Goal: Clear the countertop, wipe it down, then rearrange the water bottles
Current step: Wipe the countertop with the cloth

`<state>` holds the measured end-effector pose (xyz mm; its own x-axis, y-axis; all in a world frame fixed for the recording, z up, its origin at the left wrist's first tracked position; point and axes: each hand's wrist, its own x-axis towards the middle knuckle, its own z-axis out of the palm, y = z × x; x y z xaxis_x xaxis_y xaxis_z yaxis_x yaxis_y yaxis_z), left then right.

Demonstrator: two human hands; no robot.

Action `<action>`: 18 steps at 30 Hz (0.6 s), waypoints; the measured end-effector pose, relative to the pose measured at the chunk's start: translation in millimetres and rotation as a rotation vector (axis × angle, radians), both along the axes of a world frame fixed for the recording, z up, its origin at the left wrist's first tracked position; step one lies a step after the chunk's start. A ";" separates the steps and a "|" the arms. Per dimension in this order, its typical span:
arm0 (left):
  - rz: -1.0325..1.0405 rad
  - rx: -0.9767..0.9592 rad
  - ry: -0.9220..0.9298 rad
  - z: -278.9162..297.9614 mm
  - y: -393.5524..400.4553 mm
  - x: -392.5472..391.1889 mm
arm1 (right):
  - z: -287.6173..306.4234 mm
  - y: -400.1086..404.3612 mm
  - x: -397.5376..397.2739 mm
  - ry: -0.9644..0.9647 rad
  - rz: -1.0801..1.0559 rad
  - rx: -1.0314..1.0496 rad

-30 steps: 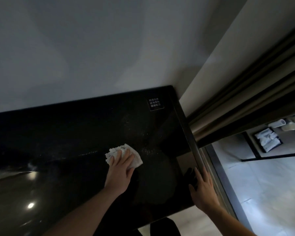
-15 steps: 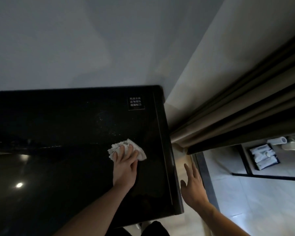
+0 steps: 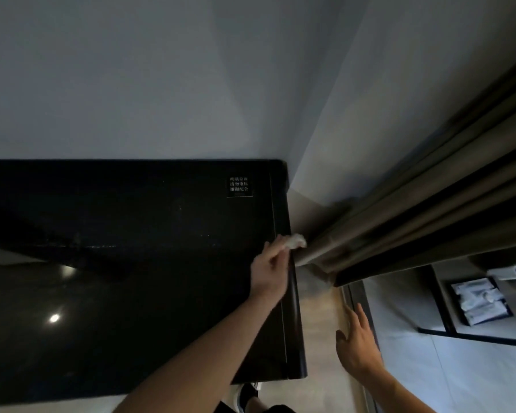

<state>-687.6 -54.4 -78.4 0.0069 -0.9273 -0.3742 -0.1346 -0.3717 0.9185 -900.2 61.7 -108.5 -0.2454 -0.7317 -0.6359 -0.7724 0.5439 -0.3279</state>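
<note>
Black glass countertop (image 3: 131, 263) lies bare, wiping under way: left hand (image 3: 270, 269) grips white cloth (image 3: 295, 241) at its 3 o'clock edge; right hand (image 3: 356, 344) hangs spread, empty. Bottles unseen.

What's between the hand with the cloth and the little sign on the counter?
Nothing: in the head view, only bare black countertop lies between the left hand holding the cloth and the sign.

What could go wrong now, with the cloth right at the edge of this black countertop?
The white cloth already overhangs the countertop right edge, so the left hand may push it, and any crumbs, onto the floor. The cloth sits close to the curtain and may smear it. The label corner looks unwiped and could be missed.
</note>
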 end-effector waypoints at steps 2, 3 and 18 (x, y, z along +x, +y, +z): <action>0.108 -0.072 -0.093 3.6 2.3 41.6 | -0.9 -2.3 5.3 -0.043 0.017 -0.004; 0.138 -0.099 -0.169 0.4 5.1 64.7 | -1.9 -4.6 9.5 -0.061 0.024 -0.012; -0.091 0.042 -0.604 -89.4 7.0 86.9 | -13.8 -17.4 28.4 -0.130 -0.021 0.007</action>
